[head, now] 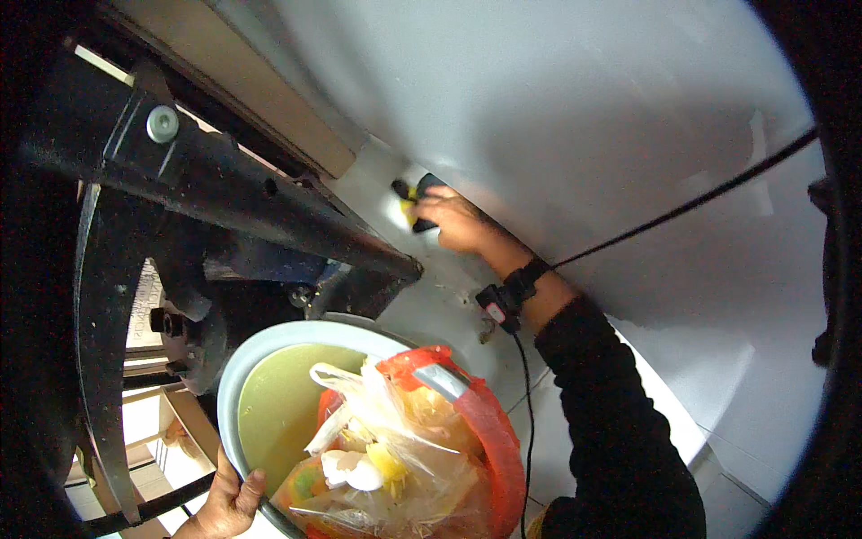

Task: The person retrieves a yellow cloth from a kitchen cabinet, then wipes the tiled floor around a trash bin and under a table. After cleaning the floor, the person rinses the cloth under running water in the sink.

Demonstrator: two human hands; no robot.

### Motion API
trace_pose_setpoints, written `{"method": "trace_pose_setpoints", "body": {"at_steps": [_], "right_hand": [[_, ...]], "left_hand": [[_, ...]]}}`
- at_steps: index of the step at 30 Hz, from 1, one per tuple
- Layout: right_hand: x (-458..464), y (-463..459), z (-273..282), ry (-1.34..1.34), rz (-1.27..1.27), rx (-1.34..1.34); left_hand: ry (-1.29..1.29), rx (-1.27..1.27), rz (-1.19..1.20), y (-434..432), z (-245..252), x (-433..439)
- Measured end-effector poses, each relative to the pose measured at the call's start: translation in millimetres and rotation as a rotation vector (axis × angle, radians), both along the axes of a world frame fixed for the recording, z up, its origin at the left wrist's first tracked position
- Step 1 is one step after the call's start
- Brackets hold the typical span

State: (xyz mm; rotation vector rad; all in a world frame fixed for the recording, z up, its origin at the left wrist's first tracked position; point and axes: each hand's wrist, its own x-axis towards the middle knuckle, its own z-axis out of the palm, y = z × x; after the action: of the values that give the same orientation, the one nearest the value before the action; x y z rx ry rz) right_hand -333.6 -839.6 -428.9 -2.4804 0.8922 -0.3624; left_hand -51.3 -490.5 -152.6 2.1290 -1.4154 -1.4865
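Note:
My left hand (232, 495) grips the rim of a light-coloured bucket (232, 404). Inside the bucket lie a clear plastic bag (424, 485), a red plastic bag (495, 438) and white pieces that look like eggshell (353, 469). At the far end of my outstretched arm, my right hand (454, 219) is closed around a black and yellow object (425, 202) down by the floor beside the white wall; its exact kind cannot be told. A black strap with a small device (506, 300) circles my right wrist, with a cable attached.
A black metal frame (269, 215) with a bolt crosses the left side. A smooth white wall (606, 135) rises along the right. Small debris (486, 330) lies on the floor between bucket and wall. A black cable (687, 202) runs across from the right to my wrist.

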Motion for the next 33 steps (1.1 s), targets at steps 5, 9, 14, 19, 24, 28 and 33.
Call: {"method": "trace_pose_setpoints", "body": {"at_steps": [5, 9, 14, 19, 24, 28, 33], "right_hand": [[-28.0, 90.7, -5.5, 0.019, 0.044, 0.152], [-72.2, 163.7, 3.7, 0.063, 0.191, 0.252], [-99.4, 170.9, 23.1, -0.239, -0.025, 0.241], [-109.2, 141.9, 11.7, -0.015, -0.371, -0.016], [-119.6, 237.4, -8.9, 0.08, -0.009, 0.127], [-117.6, 236.9, 23.4, -0.1, 0.055, 0.278], [-42.1, 95.8, 44.7, -0.297, -0.374, -0.065]], "left_hand": [[0.015, -0.005, -0.003, 3.0, 1.2, 3.9], [0.055, 0.019, 0.017, -2.5, 3.1, -1.1], [0.043, -0.046, -0.036, -2.8, -1.6, 4.0], [0.041, -0.075, -0.055, -0.9, -6.7, 6.3], [0.081, -0.096, -0.047, 0.4, -12.3, 8.8], [0.07, -0.11, -0.064, 2.2, -5.0, 9.6], [0.021, -0.109, -0.133, -2.2, -0.3, 8.2]]}}
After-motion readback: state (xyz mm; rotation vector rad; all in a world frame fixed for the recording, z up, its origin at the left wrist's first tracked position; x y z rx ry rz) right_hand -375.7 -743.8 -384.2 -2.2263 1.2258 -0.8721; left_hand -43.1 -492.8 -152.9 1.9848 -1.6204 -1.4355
